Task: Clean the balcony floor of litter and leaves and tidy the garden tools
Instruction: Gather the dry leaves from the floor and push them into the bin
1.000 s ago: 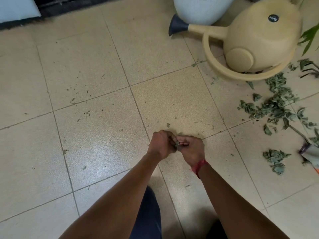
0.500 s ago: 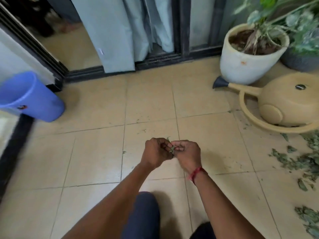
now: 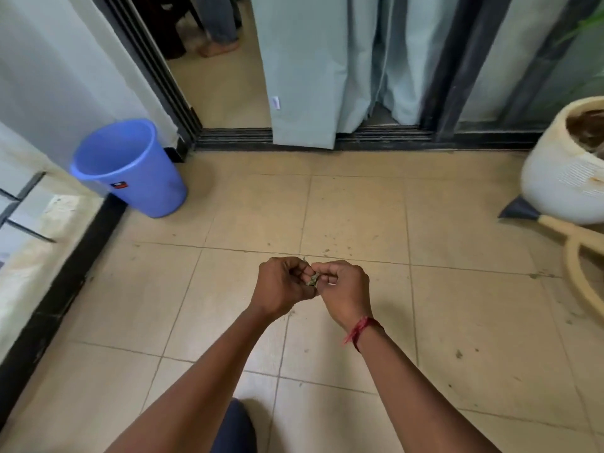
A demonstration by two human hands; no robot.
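- We look down on a balcony floor of beige square tiles that fills most of the frame, dotted with small dark specks toward the right.
- Along the top runs a dark sliding-door track, with pale blue-grey curtains hanging to it at upper centre and an open doorway to an indoor floor at upper left.
- A white wall and a black-edged ledge slant down the left edge.
- A blue plastic bin stands upright at the left, near the door corner, well apart from our hands.
- At the right edge sits a white plant pot, and just below it the dark spout and cream handle of a watering can.
- Our left hand and right hand meet at centre frame above the tiles, both curled closed, pinching a small clump of dried leaves between them.
- A red thread circles the right wrist.
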